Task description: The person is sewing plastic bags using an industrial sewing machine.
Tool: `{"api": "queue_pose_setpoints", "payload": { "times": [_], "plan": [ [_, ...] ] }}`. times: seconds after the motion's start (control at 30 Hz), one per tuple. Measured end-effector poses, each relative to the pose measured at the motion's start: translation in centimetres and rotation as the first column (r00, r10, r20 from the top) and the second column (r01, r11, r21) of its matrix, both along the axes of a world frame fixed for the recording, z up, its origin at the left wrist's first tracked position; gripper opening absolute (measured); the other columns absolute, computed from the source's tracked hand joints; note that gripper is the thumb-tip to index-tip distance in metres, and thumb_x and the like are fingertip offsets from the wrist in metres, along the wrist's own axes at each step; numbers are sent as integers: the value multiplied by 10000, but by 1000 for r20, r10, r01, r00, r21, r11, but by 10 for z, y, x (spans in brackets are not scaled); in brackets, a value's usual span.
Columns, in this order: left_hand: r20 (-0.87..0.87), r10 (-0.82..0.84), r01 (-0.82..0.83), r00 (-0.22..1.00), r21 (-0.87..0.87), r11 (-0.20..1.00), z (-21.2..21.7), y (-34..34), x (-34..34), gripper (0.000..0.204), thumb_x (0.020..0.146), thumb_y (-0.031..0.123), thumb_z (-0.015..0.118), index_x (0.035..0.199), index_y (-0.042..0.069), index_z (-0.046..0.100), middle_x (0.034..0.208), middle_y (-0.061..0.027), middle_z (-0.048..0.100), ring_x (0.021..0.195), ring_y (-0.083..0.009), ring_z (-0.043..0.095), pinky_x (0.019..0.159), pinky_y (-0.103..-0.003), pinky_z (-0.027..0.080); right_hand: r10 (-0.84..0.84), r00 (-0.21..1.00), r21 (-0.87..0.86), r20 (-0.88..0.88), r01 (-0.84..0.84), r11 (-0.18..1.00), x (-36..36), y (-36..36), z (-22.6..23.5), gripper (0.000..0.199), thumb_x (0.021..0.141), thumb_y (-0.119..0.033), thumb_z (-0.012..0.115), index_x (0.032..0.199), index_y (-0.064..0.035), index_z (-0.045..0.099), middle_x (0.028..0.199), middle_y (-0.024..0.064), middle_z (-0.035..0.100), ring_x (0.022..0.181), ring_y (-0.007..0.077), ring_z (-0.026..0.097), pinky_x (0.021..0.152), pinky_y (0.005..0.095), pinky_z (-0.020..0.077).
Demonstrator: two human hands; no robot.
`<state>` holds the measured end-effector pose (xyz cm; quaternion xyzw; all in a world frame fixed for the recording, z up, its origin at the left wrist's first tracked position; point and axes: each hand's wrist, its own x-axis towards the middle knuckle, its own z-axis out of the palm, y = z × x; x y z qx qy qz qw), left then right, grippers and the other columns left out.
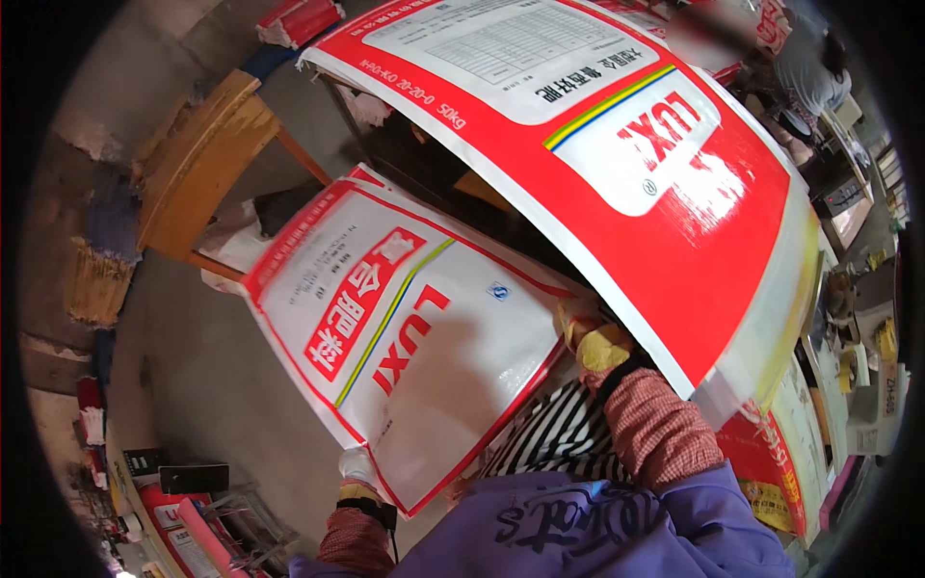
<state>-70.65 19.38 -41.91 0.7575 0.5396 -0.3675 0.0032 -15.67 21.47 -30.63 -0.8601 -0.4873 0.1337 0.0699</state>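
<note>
A white-and-red bag (pixel 420 339) is gripped at seven o'clock by the left hand (pixel 357 468) and at three o'clock by the right hand (pixel 599 347).

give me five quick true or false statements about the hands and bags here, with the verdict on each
1. The left hand is at the near left corner of the white bag with red edges. True.
2. The right hand is at that bag's far left corner. False: it is at the bag's right side.
3. The large red-and-white bag lies toward the upper right of the picture. True.
4. The sleeves are plain blue. False: they are red-and-white checked.
5. The wooden board stands at the right of the picture. False: it is at the left.
</note>
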Motion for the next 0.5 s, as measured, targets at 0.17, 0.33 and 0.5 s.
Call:
{"api": "queue_pose_setpoints", "payload": {
  "times": [0.17, 0.33, 0.5],
  "plan": [
    [44, 402, -405, 914, 106, 908, 4, 10, 17, 302, 922, 184, 397, 987, 125, 685, 1001, -70, 681, 919, -211, 662, 756, -366, 526, -26, 998, -14, -58, 25, 1000, 0, -17, 8, 410, 888, -405, 499, 1117, -67, 535, 856, 130, 596, 776, 257, 584, 647, 360, 456],
    [-206, 331, -341, 921, -15, 940, 15, 26, 36, 293, 917, 247, 451, 1080, 129, 663, 1101, -55, 661, 984, -204, 649, 786, -366, 525, -36, 993, -15, -112, 35, 999, -2, -26, 9, 420, 886, -396, 496, 1141, -64, 525, 877, 133, 605, 807, 250, 590, 678, 358, 458],
    [-258, 224, -242, 940, -37, 970, 36, 36, 48, 279, 896, 242, 490, 1100, 168, 665, 1138, -44, 650, 1020, -211, 640, 786, -357, 533, -33, 987, -24, -160, 30, 999, -4, -34, 19, 431, 883, -386, 492, 1166, -61, 515, 898, 136, 614, 838, 244, 596, 708, 356, 460]
  ]
}}
